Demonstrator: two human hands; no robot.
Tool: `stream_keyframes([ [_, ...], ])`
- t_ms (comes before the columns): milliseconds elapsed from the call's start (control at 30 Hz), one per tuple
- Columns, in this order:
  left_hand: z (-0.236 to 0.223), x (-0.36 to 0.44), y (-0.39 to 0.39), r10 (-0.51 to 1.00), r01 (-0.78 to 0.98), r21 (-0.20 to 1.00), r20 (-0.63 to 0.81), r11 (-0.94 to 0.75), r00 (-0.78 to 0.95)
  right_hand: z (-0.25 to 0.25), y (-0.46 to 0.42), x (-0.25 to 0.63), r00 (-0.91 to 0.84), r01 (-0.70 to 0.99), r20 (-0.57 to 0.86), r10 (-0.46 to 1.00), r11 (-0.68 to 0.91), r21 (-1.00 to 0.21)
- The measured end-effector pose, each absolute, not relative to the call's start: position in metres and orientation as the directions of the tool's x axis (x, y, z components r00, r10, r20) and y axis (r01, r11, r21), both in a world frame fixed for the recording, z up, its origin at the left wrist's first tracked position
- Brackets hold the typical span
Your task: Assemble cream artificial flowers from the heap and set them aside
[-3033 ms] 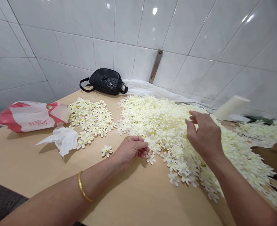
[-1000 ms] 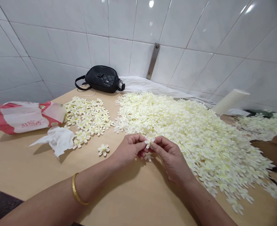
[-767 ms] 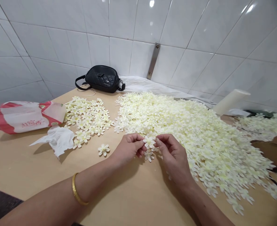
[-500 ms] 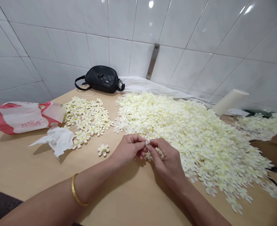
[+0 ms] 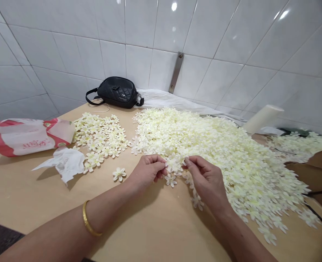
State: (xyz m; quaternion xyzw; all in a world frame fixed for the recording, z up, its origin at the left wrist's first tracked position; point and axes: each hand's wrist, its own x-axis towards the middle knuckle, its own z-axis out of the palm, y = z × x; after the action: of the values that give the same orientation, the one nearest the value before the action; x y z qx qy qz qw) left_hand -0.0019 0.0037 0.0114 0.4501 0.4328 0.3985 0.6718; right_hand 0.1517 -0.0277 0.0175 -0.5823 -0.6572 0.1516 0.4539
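My left hand (image 5: 150, 170) is closed in a pinch at the near edge of a big heap of white artificial flowers (image 5: 193, 134). Whatever its fingertips hold is too small to make out. Facing it, my right hand (image 5: 208, 180) pinches with thumb and forefinger at a petal of a flower on the heap's edge. Between the hands, just below the fingertips, a loose flower (image 5: 171, 180) lies on the table (image 5: 155, 225). Another single flower (image 5: 119, 174), with a yellowish centre, rests left of my left wrist.
A smaller patch of flowers (image 5: 101, 134) spreads at left, beside a red and white tissue pack (image 5: 30, 137) and a crumpled tissue (image 5: 66, 163). A black bag (image 5: 117, 92) stands by the tiled wall. A white roll (image 5: 263, 118) and brown cardboard (image 5: 314, 171) are at right.
My hands, together at the fingertips before, have come apart. The right hand has moved right to the heap's edge; the left has shifted slightly left.
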Motion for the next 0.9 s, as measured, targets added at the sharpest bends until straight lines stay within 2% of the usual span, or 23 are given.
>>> stream_keyframes([
  [67, 0.012, -0.003, 0.004, 0.928, -0.141, 0.949, -0.233, 0.282, 0.29, 0.028, -0.021, 0.166, 0.085, 0.735, 0.544, 0.835, 0.316, -0.6],
  [133, 0.012, -0.003, 0.004, 0.926, -0.131, 0.949, -0.238, 0.286, 0.293, 0.042, -0.009, 0.188, 0.014, 0.875, 0.69, 0.723, 0.326, -0.359],
  [200, 0.012, -0.004, 0.004, 0.924, -0.126, 0.952, -0.232, 0.28, 0.304, 0.057, 0.008, 0.211, -0.069, 0.97, 0.784, 0.617, 0.227, -0.093],
  [267, 0.012, -0.005, 0.005, 0.926, -0.124, 0.956, -0.218, 0.266, 0.308, 0.067, 0.022, 0.23, -0.138, 0.99, 0.808, 0.573, 0.081, 0.112],
  [333, 0.011, -0.006, 0.006, 0.931, -0.122, 0.96, -0.204, 0.25, 0.302, 0.069, 0.029, 0.236, -0.175, 0.978, 0.751, 0.636, 0.028, 0.205],
  [433, 0.009, -0.006, 0.006, 0.939, -0.122, 0.964, -0.194, 0.236, 0.285, 0.054, 0.02, 0.219, -0.216, 0.976, 0.706, 0.674, 0.157, 0.149],
  [600, 0.008, 0.001, -0.001, 0.952, -0.075, 0.972, -0.199, 0.222, 0.231, 0.013, -0.01, 0.184, -0.254, 0.928, 0.764, 0.593, 0.373, 0.019],
  [700, 0.019, 0.007, -0.004, 0.954, -0.005, 0.984, -0.173, 0.179, 0.247, 0.001, -0.015, 0.186, -0.229, 0.909, 0.772, 0.592, 0.414, -0.048],
  [900, 0.06, 0.034, 0.03, 0.962, 0.096, 0.995, -0.031, 0.005, 0.271, 0.003, -0.012, 0.203, -0.098, 0.889, 0.773, 0.626, 0.404, -0.215],
])
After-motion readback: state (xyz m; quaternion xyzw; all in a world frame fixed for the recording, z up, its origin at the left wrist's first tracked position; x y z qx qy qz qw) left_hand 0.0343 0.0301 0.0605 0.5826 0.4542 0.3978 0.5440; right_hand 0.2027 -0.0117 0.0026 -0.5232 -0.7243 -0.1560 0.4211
